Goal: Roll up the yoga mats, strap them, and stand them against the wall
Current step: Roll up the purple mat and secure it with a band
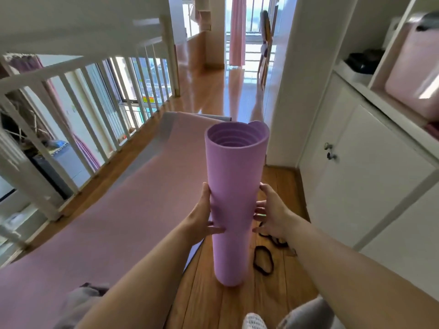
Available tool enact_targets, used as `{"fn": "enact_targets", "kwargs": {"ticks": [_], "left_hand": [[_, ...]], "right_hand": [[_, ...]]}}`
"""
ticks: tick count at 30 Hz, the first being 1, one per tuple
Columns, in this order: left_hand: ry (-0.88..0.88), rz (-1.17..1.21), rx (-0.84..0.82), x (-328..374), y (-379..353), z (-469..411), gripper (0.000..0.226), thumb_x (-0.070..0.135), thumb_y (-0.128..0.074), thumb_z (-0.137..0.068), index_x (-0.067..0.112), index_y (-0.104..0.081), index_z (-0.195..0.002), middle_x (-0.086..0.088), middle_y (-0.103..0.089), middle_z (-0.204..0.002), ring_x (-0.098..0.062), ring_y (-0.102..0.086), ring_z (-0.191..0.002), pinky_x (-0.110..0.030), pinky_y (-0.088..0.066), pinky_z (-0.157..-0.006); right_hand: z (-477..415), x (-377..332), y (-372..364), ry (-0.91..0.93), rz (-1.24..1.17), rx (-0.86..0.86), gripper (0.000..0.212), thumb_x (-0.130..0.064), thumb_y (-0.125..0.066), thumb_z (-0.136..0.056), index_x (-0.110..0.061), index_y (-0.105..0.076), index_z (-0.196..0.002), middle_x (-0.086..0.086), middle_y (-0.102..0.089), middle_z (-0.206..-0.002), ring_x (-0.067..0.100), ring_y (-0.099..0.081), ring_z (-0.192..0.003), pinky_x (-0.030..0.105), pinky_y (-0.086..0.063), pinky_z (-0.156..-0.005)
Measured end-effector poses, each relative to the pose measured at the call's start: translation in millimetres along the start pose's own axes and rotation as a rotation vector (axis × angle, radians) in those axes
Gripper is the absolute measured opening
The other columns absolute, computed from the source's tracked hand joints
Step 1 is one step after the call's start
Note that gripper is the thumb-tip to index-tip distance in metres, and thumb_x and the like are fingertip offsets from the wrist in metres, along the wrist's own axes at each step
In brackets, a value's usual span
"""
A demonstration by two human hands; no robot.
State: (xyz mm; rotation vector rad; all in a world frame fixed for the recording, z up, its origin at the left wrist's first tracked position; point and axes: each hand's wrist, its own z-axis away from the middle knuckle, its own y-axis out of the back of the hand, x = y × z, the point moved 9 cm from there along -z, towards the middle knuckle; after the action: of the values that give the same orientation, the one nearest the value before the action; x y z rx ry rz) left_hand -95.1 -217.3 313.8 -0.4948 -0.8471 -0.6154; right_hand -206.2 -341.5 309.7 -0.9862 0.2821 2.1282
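Head view: rolled purple yoga mat [234, 198] stands upright on wood floor [204, 305], near centre. My left hand [200, 218] wraps it; right hand [270, 213] fingers spread, tips on its side. Black straps [262, 260] lie unused just right. If I ease grip, roll likely springs open or tips.

The flat mat [114, 222] is cut off by the lower left edge. The straps [271, 258] are partly hidden behind the roll [234, 186] and the right hand [273, 213]. Fingers of the left hand [202, 217] are partly concealed behind the roll.
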Motion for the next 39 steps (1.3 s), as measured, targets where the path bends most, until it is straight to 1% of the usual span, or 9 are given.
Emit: {"fn": "enact_targets", "kwargs": {"ticks": [4,8,11,13,17,21,31,35,39], "left_hand": [[-0.008,-0.076,0.018,6,1,8,0.089,0.077,-0.024,-0.084,0.018,-0.026,-0.15,-0.006,-0.028,-0.153,-0.034,-0.031,-0.138,-0.05,-0.051,-0.084],[-0.336,-0.298,0.2,53,13,13,0.037,0.046,-0.043,-0.098,0.035,-0.045,-0.133,0.002,-0.039,-0.132,-0.023,-0.044,-0.124,-0.047,-0.045,-0.099],[-0.685,-0.476,0.29,93,5,35,0.047,-0.001,-0.05,-0.09,0.024,-0.048,-0.13,-0.005,-0.047,-0.12,-0.021,-0.056,-0.1,-0.028,-0.053,-0.08],[-0.735,-0.521,0.285,103,-4,51,0.05,-0.005,-0.048,-0.089,0.02,-0.048,-0.131,-0.003,-0.054,-0.115,-0.017,-0.059,-0.093,-0.021,-0.052,-0.071],[-0.461,-0.377,0.115,103,-11,63,0.029,0.032,-0.033,-0.103,0.025,-0.052,-0.123,-0.005,-0.06,-0.119,-0.02,-0.058,-0.102,-0.041,-0.051,-0.085],[-0.313,-0.393,0.012,119,-29,82,0.072,0.077,-0.017,-0.084,0.022,-0.051,-0.116,-0.003,-0.058,-0.115,-0.024,-0.053,-0.112,-0.048,-0.047,-0.091],[-0.062,-0.547,-0.156,128,-56,108,0.066,0.071,-0.049,-0.081,0.019,-0.047,-0.121,-0.017,-0.057,-0.123,-0.036,-0.059,-0.109,-0.049,-0.052,-0.084],[0.037,-0.636,-0.202,128,-55,115,0.057,0.052,-0.06,-0.085,0.01,-0.051,-0.123,-0.021,-0.059,-0.121,-0.039,-0.063,-0.104,-0.043,-0.057,-0.076],[0.076,-0.679,-0.172,128,-56,116,0.047,0.038,-0.063,-0.089,0.01,-0.053,-0.125,-0.024,-0.056,-0.124,-0.042,-0.062,-0.102,-0.043,-0.059,-0.068]], "right_hand": [[12,-18,2,0.112,0.038,0.075,0.064,-0.051,-0.052,-0.092,-0.01,-0.038,-0.14,0.011,-0.049,-0.132,0.029,-0.047,-0.122,0.049,-0.038,-0.101],[28,-68,22,0.483,0.096,0.264,0.013,-0.008,-0.056,-0.094,-0.015,-0.058,-0.105,0.01,-0.062,-0.099,0.02,-0.059,-0.075,0.031,-0.053,-0.067],[42,-77,20,0.524,0.207,0.233,0.018,-0.003,-0.051,-0.095,-0.018,-0.057,-0.087,0.012,-0.063,-0.096,0.022,-0.06,-0.075,0.027,-0.052,-0.061],[53,-77,15,0.459,0.132,0.136,0.018,-0.017,-0.042,-0.1,-0.016,-0.058,-0.092,0.012,-0.063,-0.101,0.025,-0.062,-0.084,0.033,-0.053,-0.067],[67,-82,13,0.272,-0.045,-0.184,0.072,-0.077,-0.032,-0.084,-0.019,-0.055,-0.12,0.016,-0.063,-0.116,0.038,-0.061,-0.108,0.055,-0.051,-0.086],[85,-95,17,0.206,-0.009,-0.265,0.106,-0.091,-0.036,-0.057,-0.01,-0.054,-0.123,0.018,-0.061,-0.122,0.038,-0.055,-0.117,0.069,-0.038,-0.096],[121,-114,11,0.175,0.305,-0.298,0.102,-0.081,-0.053,-0.055,-0.021,-0.048,-0.138,0.018,-0.05,-0.136,0.042,-0.052,-0.12,0.064,-0.043,-0.094],[125,-111,0,0.148,0.392,-0.303,0.07,-0.045,-0.073,-0.069,-0.026,-0.051,-0.132,0.018,-0.05,-0.132,0.042,-0.054,-0.116,0.066,-0.046,-0.089],[122,-110,-2,0.089,0.487,-0.179,0.055,-0.019,-0.072,-0.074,-0.019,-0.053,-0.126,0.02,-0.055,-0.124,0.042,-0.059,-0.107,0.063,-0.051,-0.082]]}}
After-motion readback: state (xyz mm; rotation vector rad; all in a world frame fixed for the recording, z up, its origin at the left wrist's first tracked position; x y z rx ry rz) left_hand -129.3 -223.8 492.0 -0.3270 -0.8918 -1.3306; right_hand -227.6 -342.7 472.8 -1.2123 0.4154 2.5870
